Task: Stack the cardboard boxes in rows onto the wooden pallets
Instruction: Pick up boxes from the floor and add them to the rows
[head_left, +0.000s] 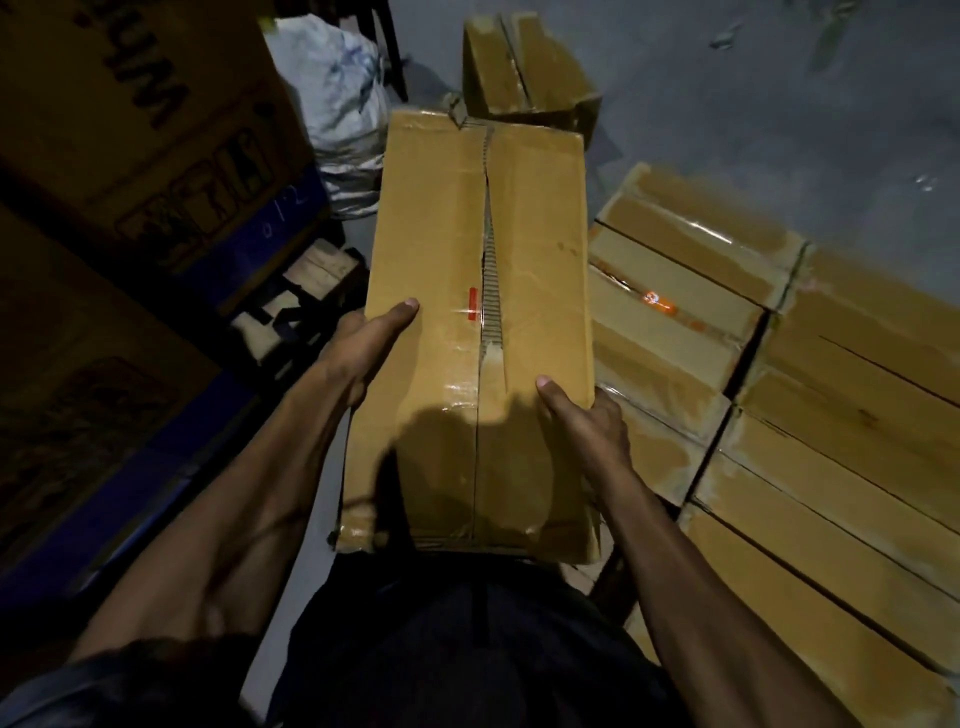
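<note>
Fingers are wrapped round the long side edges of the carried cardboard box (478, 322) in the head view, thumbs laid on its top: the left hand (363, 348) grasps the left edge, the right hand (587, 421) the right edge nearer the body. The box is held at the waist, left of the stacked rows of boxes (779, 374). It is judged stiff, fairly heavy, its taped top slippery and seam split, so the edges and underside are best gripped
</note>
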